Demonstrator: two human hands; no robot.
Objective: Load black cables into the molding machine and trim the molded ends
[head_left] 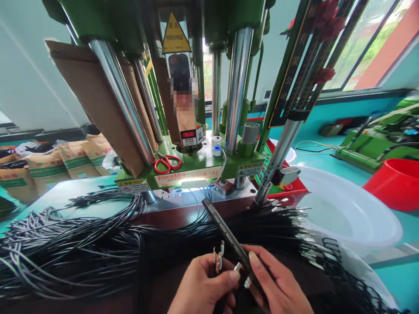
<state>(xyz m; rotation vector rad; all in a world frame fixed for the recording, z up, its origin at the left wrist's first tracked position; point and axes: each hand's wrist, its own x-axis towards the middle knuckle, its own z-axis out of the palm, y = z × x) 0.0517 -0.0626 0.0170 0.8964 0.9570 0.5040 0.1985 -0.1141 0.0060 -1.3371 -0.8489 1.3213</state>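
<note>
My left hand (204, 285) pinches a few thin black cable ends with small metal plug connectors (218, 256) sticking up between its fingers. My right hand (278, 283) grips a long, narrow black fixture bar (225, 233) that slants up and to the left; one metal connector (238, 266) lies at its lower end, between the two hands. Both hands sit at the bottom centre, over a thick bundle of black cables (98, 248) spread across the bench.
A green vertical press (196, 165) with chrome columns stands directly ahead; red scissors (167, 163) lie on its platen. A large white basin (347, 209) and a red tub (396, 183) are at right. Brown paper sacks (65, 161) are stacked at left.
</note>
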